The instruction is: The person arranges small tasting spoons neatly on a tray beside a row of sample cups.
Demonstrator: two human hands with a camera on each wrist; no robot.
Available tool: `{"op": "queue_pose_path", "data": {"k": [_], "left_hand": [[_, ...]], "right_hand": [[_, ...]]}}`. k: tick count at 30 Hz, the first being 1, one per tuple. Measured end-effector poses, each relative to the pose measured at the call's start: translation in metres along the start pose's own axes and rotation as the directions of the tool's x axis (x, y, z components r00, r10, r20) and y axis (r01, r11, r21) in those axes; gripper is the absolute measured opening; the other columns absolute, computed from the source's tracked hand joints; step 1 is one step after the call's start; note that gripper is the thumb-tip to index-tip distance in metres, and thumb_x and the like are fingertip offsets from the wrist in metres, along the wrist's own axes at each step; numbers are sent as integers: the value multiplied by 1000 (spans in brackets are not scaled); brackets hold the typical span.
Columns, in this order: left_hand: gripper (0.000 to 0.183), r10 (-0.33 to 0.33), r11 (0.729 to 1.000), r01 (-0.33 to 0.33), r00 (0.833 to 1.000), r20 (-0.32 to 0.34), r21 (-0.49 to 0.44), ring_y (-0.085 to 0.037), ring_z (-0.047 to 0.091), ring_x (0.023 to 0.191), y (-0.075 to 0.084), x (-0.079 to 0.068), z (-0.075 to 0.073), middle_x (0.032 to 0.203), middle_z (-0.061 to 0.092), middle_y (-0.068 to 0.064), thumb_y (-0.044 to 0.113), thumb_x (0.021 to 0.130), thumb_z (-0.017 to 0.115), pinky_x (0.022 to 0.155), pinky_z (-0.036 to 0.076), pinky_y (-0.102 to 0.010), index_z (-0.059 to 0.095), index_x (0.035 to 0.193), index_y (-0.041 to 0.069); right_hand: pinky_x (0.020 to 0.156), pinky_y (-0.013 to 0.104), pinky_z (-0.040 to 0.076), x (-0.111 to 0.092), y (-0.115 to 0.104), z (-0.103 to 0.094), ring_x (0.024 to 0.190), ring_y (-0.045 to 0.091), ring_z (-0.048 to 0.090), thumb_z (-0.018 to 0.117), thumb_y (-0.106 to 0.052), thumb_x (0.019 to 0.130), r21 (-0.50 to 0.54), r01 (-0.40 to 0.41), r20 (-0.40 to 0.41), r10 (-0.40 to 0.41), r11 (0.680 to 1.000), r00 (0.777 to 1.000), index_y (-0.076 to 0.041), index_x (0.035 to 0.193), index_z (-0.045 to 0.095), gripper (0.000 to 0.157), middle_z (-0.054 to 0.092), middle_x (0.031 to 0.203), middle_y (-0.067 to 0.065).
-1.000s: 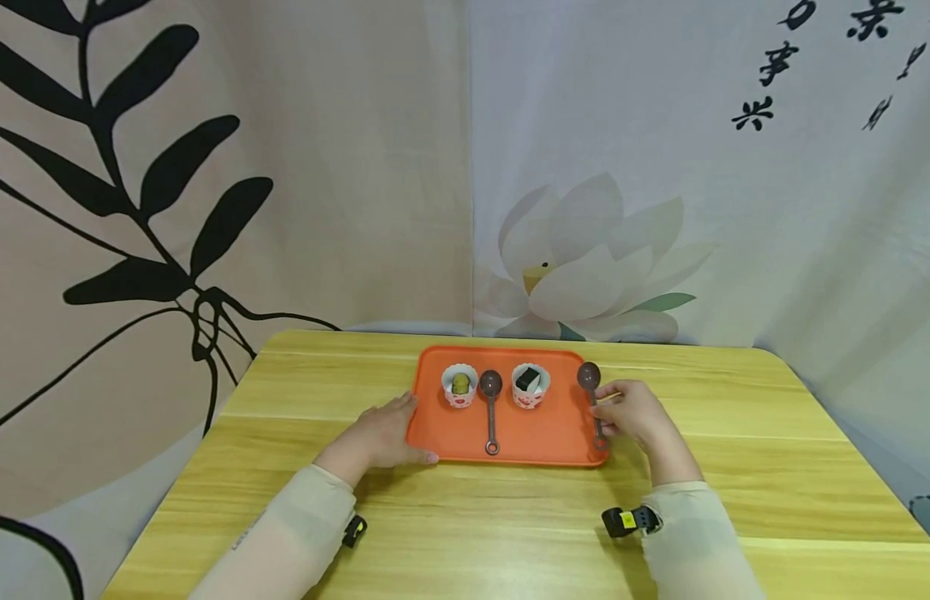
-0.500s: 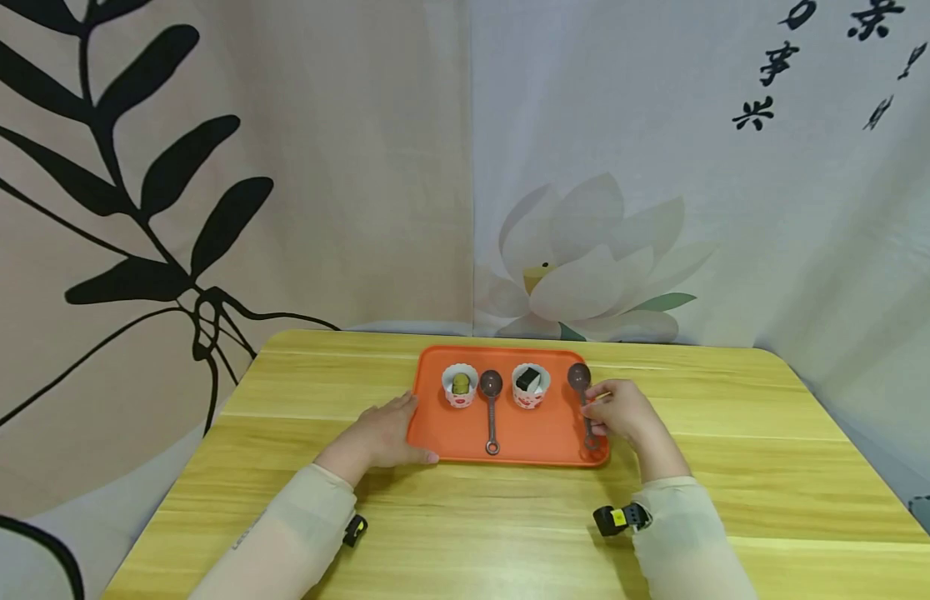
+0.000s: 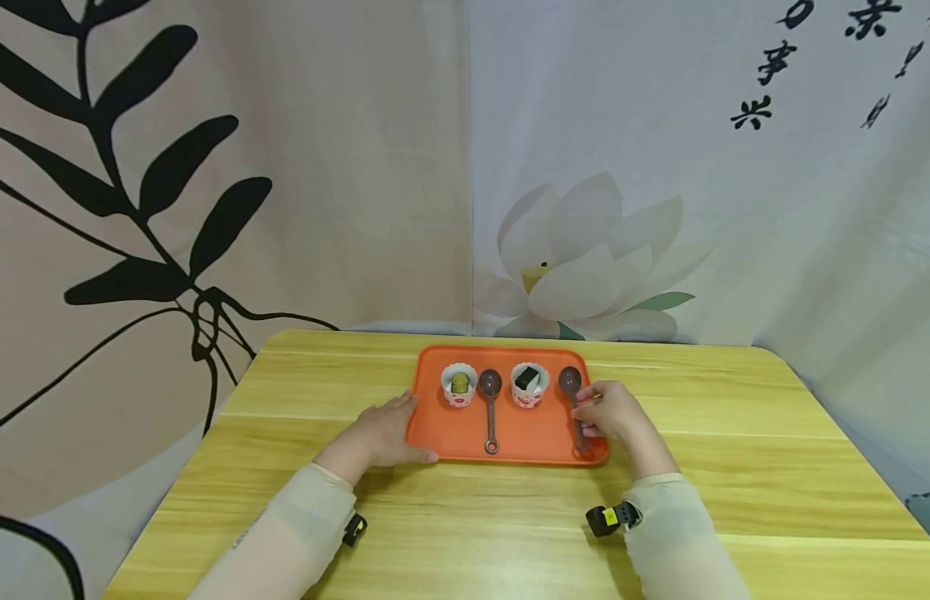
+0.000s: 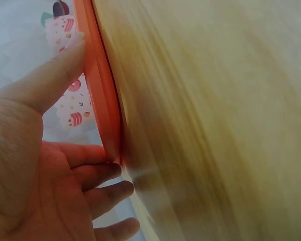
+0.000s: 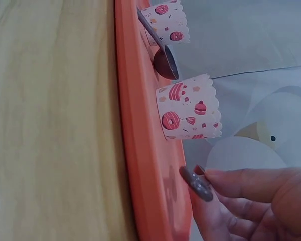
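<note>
On the table lies an orange tray [image 3: 450, 437] bearing two paper cups and a brown spoon [image 3: 491, 383] between them. The left cup [image 3: 459, 400] has a yellow-green piece in it; the right cup [image 3: 528, 398] has a black-and-white piece. At the tray's left end, my left hand [image 3: 382, 433] touches the rim with extended fingers, its thumb along the front edge in the left wrist view. My right hand [image 3: 618, 414] pinches the handle of a second brown spoon [image 3: 570, 381] over the tray's right end, bowl pointing away. The handle's end [image 5: 195, 183] sticks out between thumb and fingers.
The tray sits near the far edge of the wooden table [image 3: 465, 533]. Behind it hangs a cloth [image 3: 360, 208] printed with leaves, a lotus and dark characters. A black camera [image 3: 613, 518] is strapped to the right wrist.
My right hand has carried the second spoon leftward, from over the tray's right rim to over its inner floor beside the right cup. The left hand has stayed put.
</note>
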State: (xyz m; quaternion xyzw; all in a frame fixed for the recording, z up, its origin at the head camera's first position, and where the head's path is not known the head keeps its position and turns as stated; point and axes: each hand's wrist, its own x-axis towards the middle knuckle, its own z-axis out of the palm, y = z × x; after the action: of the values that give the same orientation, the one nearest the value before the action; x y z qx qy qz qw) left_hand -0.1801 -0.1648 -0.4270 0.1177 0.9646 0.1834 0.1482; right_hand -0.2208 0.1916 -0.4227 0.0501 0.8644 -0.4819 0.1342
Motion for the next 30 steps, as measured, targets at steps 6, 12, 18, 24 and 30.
{"op": "queue_pose_path", "data": {"k": [6,12,18,24,30], "left_hand": [[111,-5,1000,5,1000,5,11,-36,25,149,0,-1,0,162,27,-20,58,78,79,117,21,-61,30,154,-6],[110,-10,1000,10,1000,8,15,-35,25,149,0,0,0,162,27,-19,59,78,78,118,21,-60,30,154,-5],[111,-4,1000,4,1000,6,10,-36,25,149,-1,2,1,162,27,-19,59,78,78,117,21,-61,29,154,-6],[111,-1,1000,1,1000,4,5,-36,25,149,-2,2,2,162,27,-19,59,78,79,117,21,-61,30,154,-6],[111,-4,1000,4,1000,6,5,-36,25,149,-2,1,2,162,26,-19,58,78,79,118,20,-61,29,154,-5]], "right_hand": [[61,32,60,-1,-1,5,63,17,63,66,4,91,12,-8,3,8,1000,1000,9,113,59,23,65,84,13],[60,31,60,1,-3,10,62,16,64,66,5,91,17,-13,6,12,1000,1000,10,113,58,23,64,84,14],[61,31,60,2,-4,13,62,17,63,67,4,91,10,-36,6,36,999,999,8,112,59,24,60,84,13],[60,30,60,4,-4,15,62,16,64,66,3,92,4,-39,17,39,999,999,8,112,59,21,61,85,14],[61,30,60,6,-3,18,63,17,63,66,4,92,0,-45,22,45,999,999,8,111,58,21,60,86,14]]}}
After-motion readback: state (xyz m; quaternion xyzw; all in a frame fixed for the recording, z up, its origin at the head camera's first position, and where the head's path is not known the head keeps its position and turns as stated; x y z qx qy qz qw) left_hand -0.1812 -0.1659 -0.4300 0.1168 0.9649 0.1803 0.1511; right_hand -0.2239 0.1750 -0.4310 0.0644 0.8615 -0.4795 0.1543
